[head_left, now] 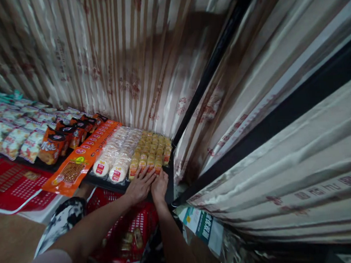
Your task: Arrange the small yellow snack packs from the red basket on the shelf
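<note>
Small yellow-wrapped snack packets (148,152) stand in tight rows at the right end of a black shelf (169,187). My left hand (141,185) lies over the front of these rows, its fingers stretched out and slightly spread against the packets. Close beside it, my right hand (159,185) has its fingers bent and together at the front right packets; whatever lies under them is hidden. Left of the yellow rows stand round white packs (117,172) with red labels, in clear wrap. A long orange snack bag (74,172) lies beside those, overhanging the shelf's front edge.
Orange-and-black snack bags (54,145) and white snack bags (15,141) fill the shelf's left part. Below my arms sits a red basket (143,220) with yellow packets inside. Pleated printed curtains (120,58) and a black frame post (209,73) border the shelf.
</note>
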A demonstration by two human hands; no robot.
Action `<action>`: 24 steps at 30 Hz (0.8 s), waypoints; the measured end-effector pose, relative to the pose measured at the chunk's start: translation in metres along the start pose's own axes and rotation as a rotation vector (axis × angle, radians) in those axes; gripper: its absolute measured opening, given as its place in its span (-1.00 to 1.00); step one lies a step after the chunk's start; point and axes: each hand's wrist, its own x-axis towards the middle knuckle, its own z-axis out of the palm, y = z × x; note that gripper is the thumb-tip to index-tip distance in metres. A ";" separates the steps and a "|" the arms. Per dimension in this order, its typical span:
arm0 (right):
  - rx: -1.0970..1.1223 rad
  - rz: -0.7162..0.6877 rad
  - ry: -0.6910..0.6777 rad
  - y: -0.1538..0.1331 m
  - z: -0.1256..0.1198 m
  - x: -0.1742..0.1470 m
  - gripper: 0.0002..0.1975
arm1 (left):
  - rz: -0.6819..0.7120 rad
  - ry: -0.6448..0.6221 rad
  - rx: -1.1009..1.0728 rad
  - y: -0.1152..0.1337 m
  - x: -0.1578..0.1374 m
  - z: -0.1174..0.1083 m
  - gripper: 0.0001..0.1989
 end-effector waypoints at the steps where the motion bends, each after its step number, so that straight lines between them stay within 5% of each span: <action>1: 0.007 -0.003 0.003 0.000 0.000 0.000 -0.53 | 0.002 0.001 0.000 0.000 0.000 0.000 -0.49; 10: -0.005 -0.061 0.135 -0.001 0.001 -0.006 -0.51 | 0.005 0.006 -0.025 -0.001 0.000 -0.001 -0.49; 24: -0.013 -0.118 0.099 0.002 0.003 -0.003 -0.50 | -0.005 0.063 -0.081 -0.002 -0.002 0.005 -0.50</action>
